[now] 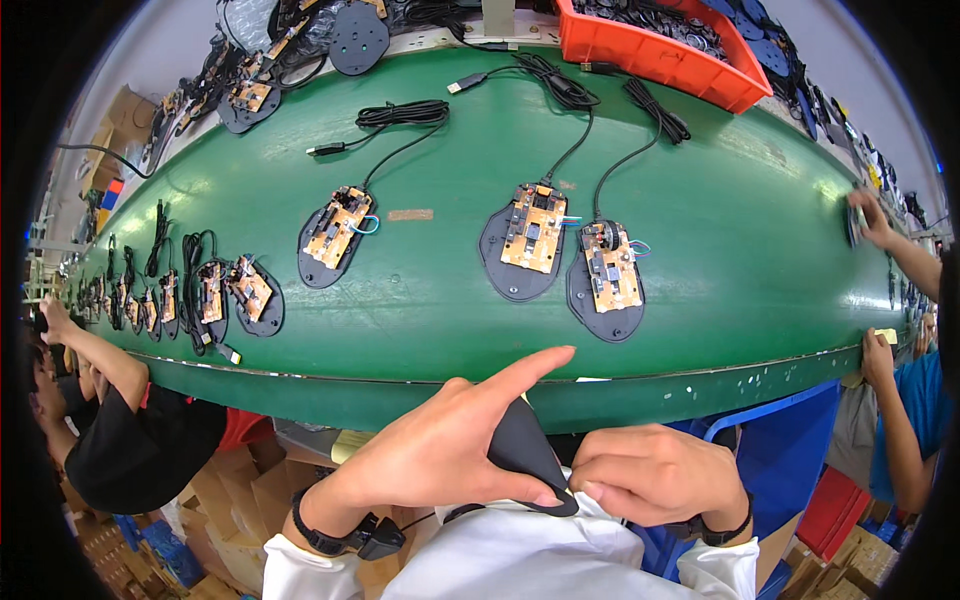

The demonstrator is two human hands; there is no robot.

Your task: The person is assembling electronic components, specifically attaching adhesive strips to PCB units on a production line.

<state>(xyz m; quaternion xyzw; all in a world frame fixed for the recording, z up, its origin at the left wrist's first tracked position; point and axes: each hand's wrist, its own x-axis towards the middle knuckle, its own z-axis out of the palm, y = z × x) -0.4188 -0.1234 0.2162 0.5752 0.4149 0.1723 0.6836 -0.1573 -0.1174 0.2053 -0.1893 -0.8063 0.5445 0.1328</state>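
My left hand (pixel 430 450) grips a smooth black curved piece, apparently a computer mouse's top shell (pixel 527 448), in front of my body; thumb below it, index finger stretched out past it. Close by the shell's lower end, my right hand (pixel 655 475) is closed with its fingertips pinched; whatever they hold is hidden. Beyond my hands, on the green work surface, lie two opened mice side by side, the nearer mouse (pixel 612 270) and its neighbour (pixel 533 238), and a third opened mouse (pixel 340 235) to their left. Each shows a tan circuit board on a black base, with a bundled cable.
An orange bin (pixel 665 50) of small dark parts stands at the far edge. More opened mice (pixel 255 295) line the left side. Co-workers' arms reach in at left (pixel 110 350) and right (pixel 905 250). A blue crate (pixel 795 450) stands below the near edge, right.
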